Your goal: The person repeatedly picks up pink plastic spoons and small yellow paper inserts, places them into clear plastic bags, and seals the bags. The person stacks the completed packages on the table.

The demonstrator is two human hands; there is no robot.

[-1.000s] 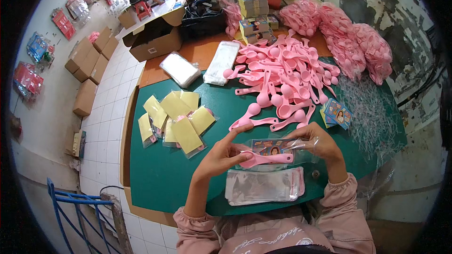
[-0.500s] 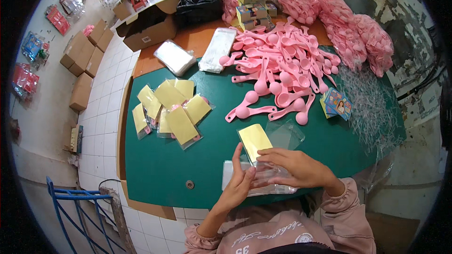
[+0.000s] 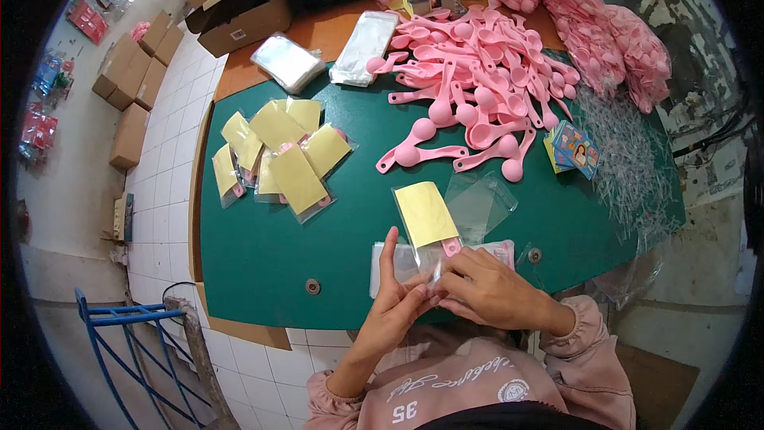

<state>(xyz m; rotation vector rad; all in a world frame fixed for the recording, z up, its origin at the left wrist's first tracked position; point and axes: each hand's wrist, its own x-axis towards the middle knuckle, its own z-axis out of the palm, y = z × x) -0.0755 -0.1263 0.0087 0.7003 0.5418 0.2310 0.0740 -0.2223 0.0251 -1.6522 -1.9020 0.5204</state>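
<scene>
A clear plastic bag with a yellow card [image 3: 427, 213] in it lies in front of me. The end of a pink handle [image 3: 451, 247] shows below the card. My left hand [image 3: 395, 296] pinches the bag's near end between thumb and fingers, its index finger pointing up beside the bag. At the same end my right hand [image 3: 489, 287] has its fingers closed on the clear plastic, fingertips close to the left thumb. Under the hands is a stack of clear bags [image 3: 382, 267]. Beyond the right hand lie loose clear bags [image 3: 481, 203].
Filled bags with yellow cards [image 3: 298, 179] lie at left on the green table [image 3: 263, 271]. A heap of pink measuring spoons [image 3: 477, 72] covers the far middle. Bundled clear bags [image 3: 288, 64], printed cards [image 3: 574, 150], plastic shreds [image 3: 621, 175] and an open carton [image 3: 247, 12] surround them.
Both hands have drawn together at the bag's near end. My right hand has left the card, and the pink handle end now shows below it. The view has tilted down slightly.
</scene>
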